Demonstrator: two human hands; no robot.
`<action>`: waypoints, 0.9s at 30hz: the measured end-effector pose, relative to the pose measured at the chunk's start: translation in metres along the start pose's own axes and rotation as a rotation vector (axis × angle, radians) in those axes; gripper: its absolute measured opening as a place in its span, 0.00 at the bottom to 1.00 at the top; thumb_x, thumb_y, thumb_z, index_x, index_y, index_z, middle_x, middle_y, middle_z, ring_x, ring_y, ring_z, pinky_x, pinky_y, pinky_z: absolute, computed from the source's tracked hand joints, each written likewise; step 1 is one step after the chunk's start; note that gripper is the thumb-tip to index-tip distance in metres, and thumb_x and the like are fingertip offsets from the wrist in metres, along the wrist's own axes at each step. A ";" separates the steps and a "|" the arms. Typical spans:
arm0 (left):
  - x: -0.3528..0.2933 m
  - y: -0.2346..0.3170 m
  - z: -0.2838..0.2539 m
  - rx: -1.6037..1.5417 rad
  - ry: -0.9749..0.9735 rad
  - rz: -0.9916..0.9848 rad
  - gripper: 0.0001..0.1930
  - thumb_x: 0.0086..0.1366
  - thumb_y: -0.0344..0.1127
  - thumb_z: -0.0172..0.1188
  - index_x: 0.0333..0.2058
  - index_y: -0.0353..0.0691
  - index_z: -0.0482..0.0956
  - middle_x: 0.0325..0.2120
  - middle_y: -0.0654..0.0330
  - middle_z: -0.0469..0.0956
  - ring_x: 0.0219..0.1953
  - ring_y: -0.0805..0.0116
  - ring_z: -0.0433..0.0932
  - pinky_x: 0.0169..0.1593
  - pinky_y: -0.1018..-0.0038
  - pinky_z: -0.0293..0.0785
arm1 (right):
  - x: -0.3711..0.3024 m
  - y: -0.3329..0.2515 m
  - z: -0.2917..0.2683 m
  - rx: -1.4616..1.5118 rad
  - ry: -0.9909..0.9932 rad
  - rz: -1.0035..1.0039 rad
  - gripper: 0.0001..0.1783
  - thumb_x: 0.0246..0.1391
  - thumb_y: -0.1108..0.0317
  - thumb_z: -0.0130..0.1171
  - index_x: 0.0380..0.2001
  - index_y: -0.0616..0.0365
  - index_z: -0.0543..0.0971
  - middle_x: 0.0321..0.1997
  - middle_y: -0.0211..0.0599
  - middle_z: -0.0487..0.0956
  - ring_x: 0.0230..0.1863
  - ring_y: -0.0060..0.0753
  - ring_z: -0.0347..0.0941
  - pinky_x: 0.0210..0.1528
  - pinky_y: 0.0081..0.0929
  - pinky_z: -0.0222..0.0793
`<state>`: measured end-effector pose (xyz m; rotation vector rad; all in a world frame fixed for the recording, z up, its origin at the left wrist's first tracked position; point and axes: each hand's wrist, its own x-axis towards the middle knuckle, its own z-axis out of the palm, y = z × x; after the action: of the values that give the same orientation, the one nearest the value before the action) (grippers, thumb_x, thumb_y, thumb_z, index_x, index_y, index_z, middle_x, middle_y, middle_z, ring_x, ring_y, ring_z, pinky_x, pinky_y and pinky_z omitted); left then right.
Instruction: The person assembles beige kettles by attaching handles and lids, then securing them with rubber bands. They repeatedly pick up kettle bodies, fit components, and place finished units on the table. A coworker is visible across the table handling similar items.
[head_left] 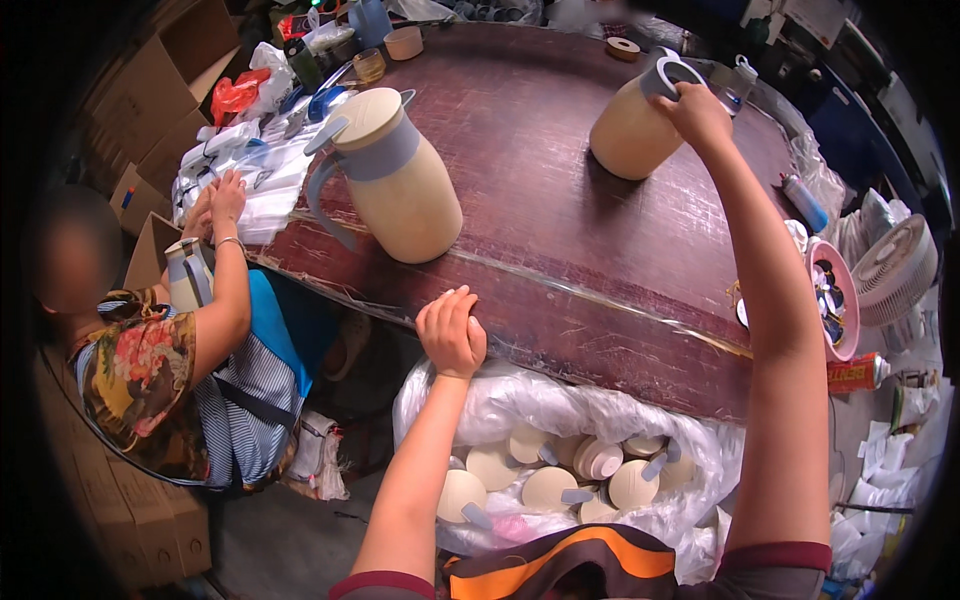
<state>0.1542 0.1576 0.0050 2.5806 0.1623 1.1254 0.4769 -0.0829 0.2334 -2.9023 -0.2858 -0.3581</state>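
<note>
On the far right of the table [540, 190], a cream jug [636, 128] with a grey collar stands tilted, without a lid. My right hand [693, 112] grips it at its top rim. My left hand [450, 333] rests on the table's near edge, fingers laid on the surface and holding nothing. Left of centre stands a second cream jug [408, 195], upright, with a lid [368, 118] on it and its grey handle toward the left. Below the table edge, an open plastic bag [420, 405] holds several cream lids [549, 489] with grey tabs.
At the left a co-worker [150, 370] sits with both hands on white plastic sleeves [262, 185]; a jug [188, 275] is by their arm. A tape roll [622, 48], bottle [739, 82], spray can [804, 200], pink basin [846, 335] and fan [900, 270] lie along the right.
</note>
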 end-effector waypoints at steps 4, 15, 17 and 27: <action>0.000 0.004 0.003 -0.024 0.017 0.010 0.15 0.58 0.39 0.48 0.39 0.43 0.79 0.44 0.60 0.79 0.49 0.60 0.74 0.57 0.62 0.61 | -0.062 0.034 0.010 0.140 0.284 -0.127 0.31 0.47 0.35 0.58 0.33 0.55 0.83 0.28 0.46 0.80 0.31 0.52 0.77 0.38 0.41 0.71; 0.006 0.003 0.001 -0.121 -0.084 -0.068 0.12 0.57 0.38 0.53 0.39 0.46 0.79 0.42 0.62 0.79 0.49 0.63 0.74 0.56 0.62 0.62 | -0.326 0.115 -0.029 1.711 -0.049 0.390 0.23 0.58 0.41 0.50 0.37 0.49 0.75 0.25 0.23 0.74 0.19 0.15 0.65 0.16 0.13 0.54; 0.025 0.006 -0.014 -0.858 -0.388 -0.501 0.16 0.62 0.41 0.52 0.45 0.41 0.79 0.42 0.62 0.80 0.48 0.70 0.74 0.55 0.68 0.63 | -0.372 0.107 -0.027 1.655 -0.033 0.390 0.21 0.59 0.43 0.49 0.32 0.49 0.75 0.25 0.20 0.71 0.21 0.13 0.63 0.18 0.14 0.52; 0.011 0.160 -0.156 -1.254 -1.003 -0.662 0.09 0.61 0.35 0.60 0.37 0.39 0.74 0.14 0.73 0.63 0.13 0.85 0.57 0.17 0.84 0.52 | -0.430 0.088 -0.039 1.164 -0.133 -0.247 0.17 0.53 0.60 0.61 0.43 0.55 0.78 0.42 0.36 0.76 0.40 0.33 0.72 0.41 0.28 0.69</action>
<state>0.0445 0.0474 0.1659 1.4310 0.0259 -0.3489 0.0781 -0.2473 0.1443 -1.7433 -0.6179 0.0062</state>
